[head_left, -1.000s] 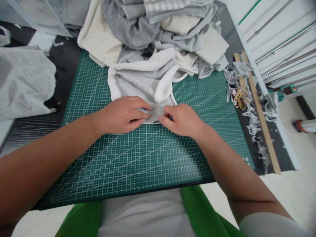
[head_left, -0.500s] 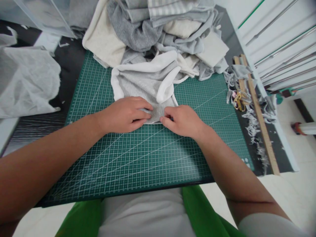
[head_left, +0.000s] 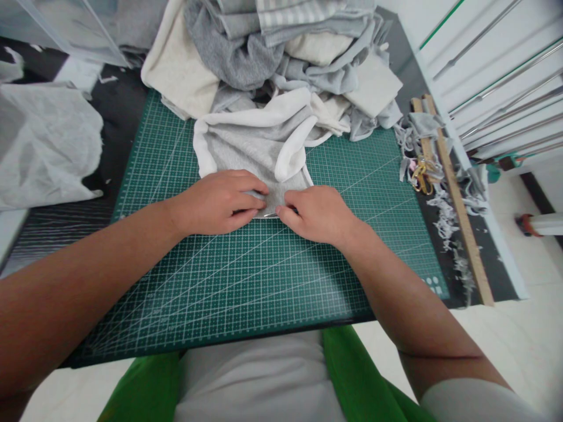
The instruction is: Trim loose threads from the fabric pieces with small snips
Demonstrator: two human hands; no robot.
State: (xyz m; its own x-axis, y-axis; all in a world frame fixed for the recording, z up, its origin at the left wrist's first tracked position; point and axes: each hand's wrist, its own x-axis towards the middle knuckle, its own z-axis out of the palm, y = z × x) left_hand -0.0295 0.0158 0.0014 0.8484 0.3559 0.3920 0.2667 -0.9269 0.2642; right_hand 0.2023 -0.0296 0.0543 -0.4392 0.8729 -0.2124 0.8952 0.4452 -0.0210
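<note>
Nearer my left hand (head_left: 222,202) than a second ago, my right hand (head_left: 314,214) pinches one slim metal tool (head_left: 271,215) at the near edge of one rumpled, white-edged grey cloth (head_left: 246,146); my left hand lies spread on it. One gridded green mat (head_left: 264,281) lies beneath.

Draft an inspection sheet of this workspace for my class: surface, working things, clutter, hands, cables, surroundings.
Surface: green gridded mat on a dark table.
Job's things: grey cloth with white edging, on the mat; thin metal tool, mostly hidden.
Clutter: cloth pile behind the grey cloth; white fabric to the left; scraps, wooden strips and gold scissors to the right.
Hands: left hand rests on the grey cloth; right hand grips the tool at the cloth's near edge.
Cables: nothing seen.
Surroundings: plastic bin, far left; metal rods and pale floor, right.
</note>
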